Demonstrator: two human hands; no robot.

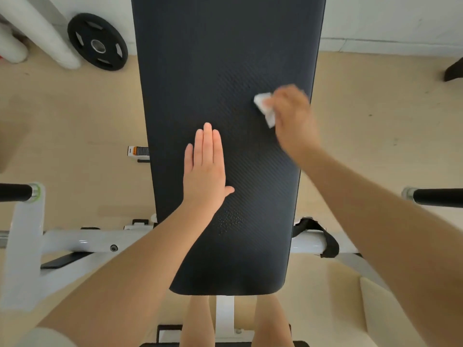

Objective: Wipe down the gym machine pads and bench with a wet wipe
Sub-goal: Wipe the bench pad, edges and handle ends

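Observation:
A long black padded bench [225, 58] runs up the middle of the view. My left hand [205, 169] lies flat on the pad near its middle, fingers straight and close together, holding nothing. My right hand [292, 118] is blurred near the pad's right edge and grips a crumpled white wet wipe [265, 107], which is pressed against the pad surface. A patch of small droplets [230, 221] shows on the pad below my left hand.
The white machine frame [72, 240] crosses under the bench, with black handle grips at left [15, 192] and right [438, 196]. A black weight plate [97, 42] leans at the wall, top left. A black strap [323, 236] hangs on the frame at right. My legs show below.

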